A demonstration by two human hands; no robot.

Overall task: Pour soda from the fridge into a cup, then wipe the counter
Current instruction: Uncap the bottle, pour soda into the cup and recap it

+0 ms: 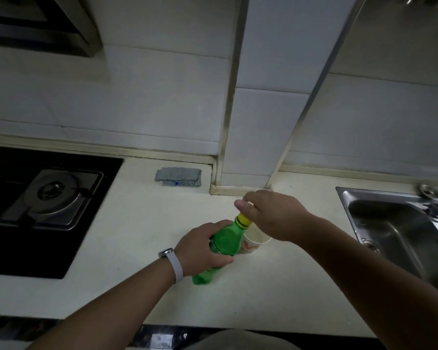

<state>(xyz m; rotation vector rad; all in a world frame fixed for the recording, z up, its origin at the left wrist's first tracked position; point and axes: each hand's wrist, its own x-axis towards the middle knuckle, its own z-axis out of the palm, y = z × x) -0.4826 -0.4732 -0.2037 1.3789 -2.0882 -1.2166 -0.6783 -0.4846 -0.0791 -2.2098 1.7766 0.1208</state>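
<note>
Head view | left hand (202,246) grips green soda bottle (225,237) | right hand (271,213) pinches its yellow cap (243,221) | paper cup (256,238) just behind

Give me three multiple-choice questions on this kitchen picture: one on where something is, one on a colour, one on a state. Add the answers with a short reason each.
1. Where does the grey cloth lie?
A. on the floor
B. on the counter, at its back edge
C. over a chair

2. What colour is the bottle's cap?
A. yellow
B. red
C. white

3. What is the left hand doing?
A. hanging idle
B. gripping the green bottle
C. wiping the counter

Answers:
1 B, the cloth lies flat where the counter meets the tiles.
2 A, the cap is yellow above the green body.
3 B, its fingers wrap round the bottle's body.
</note>
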